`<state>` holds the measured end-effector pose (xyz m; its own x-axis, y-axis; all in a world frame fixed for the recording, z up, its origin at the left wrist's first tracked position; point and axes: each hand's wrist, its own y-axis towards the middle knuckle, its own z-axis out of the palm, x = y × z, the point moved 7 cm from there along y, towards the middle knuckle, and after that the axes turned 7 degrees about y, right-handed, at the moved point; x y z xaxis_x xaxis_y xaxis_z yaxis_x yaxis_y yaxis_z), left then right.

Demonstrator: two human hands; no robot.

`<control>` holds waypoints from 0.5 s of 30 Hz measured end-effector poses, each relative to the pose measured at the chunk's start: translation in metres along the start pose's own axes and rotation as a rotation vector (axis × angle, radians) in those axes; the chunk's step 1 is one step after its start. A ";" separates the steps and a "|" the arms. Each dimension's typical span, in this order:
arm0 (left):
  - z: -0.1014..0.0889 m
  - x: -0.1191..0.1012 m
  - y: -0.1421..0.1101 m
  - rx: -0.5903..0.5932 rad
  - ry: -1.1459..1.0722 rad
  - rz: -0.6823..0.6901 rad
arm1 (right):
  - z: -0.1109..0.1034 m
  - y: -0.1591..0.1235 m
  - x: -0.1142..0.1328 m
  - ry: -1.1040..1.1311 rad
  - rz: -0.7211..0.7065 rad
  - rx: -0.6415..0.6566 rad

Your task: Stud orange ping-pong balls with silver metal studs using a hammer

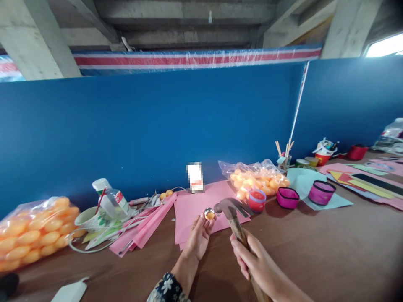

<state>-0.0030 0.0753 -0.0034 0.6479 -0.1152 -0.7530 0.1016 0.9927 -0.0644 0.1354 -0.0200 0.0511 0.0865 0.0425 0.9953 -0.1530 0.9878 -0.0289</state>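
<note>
My left hand (pixel 199 237) pinches a small shiny round piece (pixel 209 214), silvery at the top with a gold-orange part facing me; its exact kind is unclear. In my right hand (pixel 255 258) is a claw hammer (pixel 231 209), gripped by its worn wooden handle. The hammer's face points left and is just right of the round piece, with a small gap seeming to separate them. Both hands are raised in front of pink paper sheets (pixel 189 212) lying on the brown table (pixel 302 260).
Clear bags of orange balls lie left (pixel 34 230) and centre-right (pixel 255 180). A red cup (pixel 257 201) and two magenta fabric rings (pixel 287 198) stand on the right. Left are a tilted plastic bottle (pixel 118 199) and pink strips (pixel 147 230). A blue partition (pixel 176 121) closes the back.
</note>
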 end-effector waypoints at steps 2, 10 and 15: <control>0.001 0.000 0.000 0.019 0.012 0.015 | -0.001 -0.002 0.002 -0.008 0.001 -0.011; 0.009 0.001 -0.006 0.100 0.047 -0.029 | 0.002 -0.002 -0.010 -0.029 0.044 -0.015; 0.015 0.000 -0.009 0.096 0.031 -0.044 | -0.001 -0.004 -0.006 0.012 0.013 -0.036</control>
<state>0.0072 0.0660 0.0065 0.6175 -0.1562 -0.7709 0.2028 0.9786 -0.0359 0.1364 -0.0241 0.0450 0.0968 0.0571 0.9937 -0.1190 0.9919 -0.0454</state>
